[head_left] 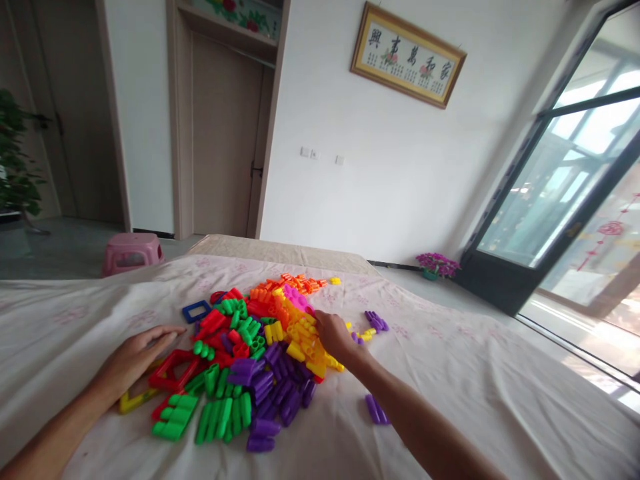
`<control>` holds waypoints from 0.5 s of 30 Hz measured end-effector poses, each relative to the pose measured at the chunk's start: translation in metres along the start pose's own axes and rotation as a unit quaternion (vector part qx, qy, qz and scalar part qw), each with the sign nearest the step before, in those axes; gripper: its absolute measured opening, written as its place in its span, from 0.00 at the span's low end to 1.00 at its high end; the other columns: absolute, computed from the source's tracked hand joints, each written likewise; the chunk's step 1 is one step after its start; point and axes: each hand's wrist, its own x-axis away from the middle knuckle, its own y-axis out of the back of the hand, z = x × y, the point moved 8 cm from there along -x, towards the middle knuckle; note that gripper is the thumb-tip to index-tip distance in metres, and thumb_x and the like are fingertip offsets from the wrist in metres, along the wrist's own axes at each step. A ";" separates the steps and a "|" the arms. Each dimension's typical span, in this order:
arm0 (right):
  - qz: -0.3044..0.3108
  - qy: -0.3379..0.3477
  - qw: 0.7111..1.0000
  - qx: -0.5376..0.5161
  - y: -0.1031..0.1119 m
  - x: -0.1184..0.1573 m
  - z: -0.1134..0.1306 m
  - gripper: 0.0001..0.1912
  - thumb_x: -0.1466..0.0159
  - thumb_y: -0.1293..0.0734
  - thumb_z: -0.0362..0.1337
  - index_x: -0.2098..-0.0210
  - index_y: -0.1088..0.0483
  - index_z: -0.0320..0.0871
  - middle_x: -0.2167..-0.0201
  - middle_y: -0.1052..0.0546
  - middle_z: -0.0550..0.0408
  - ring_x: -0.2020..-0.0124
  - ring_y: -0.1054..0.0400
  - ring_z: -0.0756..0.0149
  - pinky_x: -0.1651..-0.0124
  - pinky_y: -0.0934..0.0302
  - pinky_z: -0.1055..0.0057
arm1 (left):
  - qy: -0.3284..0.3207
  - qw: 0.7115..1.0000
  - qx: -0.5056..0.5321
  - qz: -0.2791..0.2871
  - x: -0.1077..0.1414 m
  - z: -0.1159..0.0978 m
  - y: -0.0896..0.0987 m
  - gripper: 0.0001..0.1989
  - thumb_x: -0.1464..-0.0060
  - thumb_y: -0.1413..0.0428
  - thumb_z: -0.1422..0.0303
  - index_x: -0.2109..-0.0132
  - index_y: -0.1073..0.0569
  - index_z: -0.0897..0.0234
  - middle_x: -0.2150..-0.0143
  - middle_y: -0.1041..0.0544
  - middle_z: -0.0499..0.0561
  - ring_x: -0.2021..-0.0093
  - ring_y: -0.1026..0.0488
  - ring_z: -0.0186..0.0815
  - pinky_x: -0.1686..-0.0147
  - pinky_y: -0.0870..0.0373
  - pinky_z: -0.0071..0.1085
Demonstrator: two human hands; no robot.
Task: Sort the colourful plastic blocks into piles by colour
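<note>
Left hand point(143, 350) lies flat-ish at the left edge of the heap of plastic building blocks point(257, 347), fingers loosely stretched, nothing in them that I can see; fingertips near the blue square frame point(187, 312). Right hand point(336, 333) is at the heap's right edge, fingers curled by the yellow blocks point(303, 333); fingertips hidden, so I can't tell if I grip one.

Heap sits on the floral sheet point(450, 400), between my hands. Colours look partly grouped, by my read: orange blocks point(263, 293) on the heap's far side with a pink piece point(296, 298) just beside, yellow on its right, purple blocks point(283, 373) mostly on its near side, green blocks point(217, 417) near-left.

Not cleanly split: red blocks point(214, 323) are mixed with green on the heap's left, groups touch, and one yellow block sits in among them. Red square frame point(163, 373) and yellow frame point(137, 402) overlap at the heap's left edge.

Strays apart from the heap: a purple cluster point(376, 321) with small yellow bits to its right, a purple block point(376, 409) near-right, a yellow block point(335, 281) off the far side. Roughly midway, I'd judge.
</note>
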 end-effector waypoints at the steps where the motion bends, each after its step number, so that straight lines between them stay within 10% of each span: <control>1: -0.010 0.007 1.000 -0.015 0.002 0.002 0.008 0.11 0.33 0.42 0.31 0.65 0.29 0.41 0.71 0.23 0.52 0.71 0.33 0.69 0.69 0.53 0.74 | -0.001 1.000 0.013 0.001 -0.001 0.001 0.000 0.29 0.42 0.51 0.48 0.47 0.24 0.66 0.45 0.22 0.54 0.44 0.27 0.43 0.45 0.31 0.32; 7: -0.015 0.034 0.980 -0.195 0.020 -0.003 0.016 0.12 0.31 0.44 0.35 0.66 0.31 0.42 0.74 0.23 0.56 0.73 0.30 0.71 0.69 0.46 0.77 | -0.016 0.999 0.049 0.007 0.000 -0.003 0.002 0.29 0.42 0.51 0.49 0.46 0.26 0.68 0.42 0.25 0.56 0.39 0.32 0.42 0.36 0.43 0.33; 15: -0.112 -0.291 0.946 0.090 0.080 0.011 -0.182 0.23 0.27 0.50 0.47 0.55 0.27 0.45 0.59 0.21 0.45 0.56 0.27 0.57 0.60 0.42 0.68 | -0.007 0.999 0.052 0.014 0.003 -0.008 0.001 0.29 0.42 0.51 0.49 0.46 0.26 0.68 0.42 0.25 0.56 0.39 0.32 0.42 0.37 0.41 0.35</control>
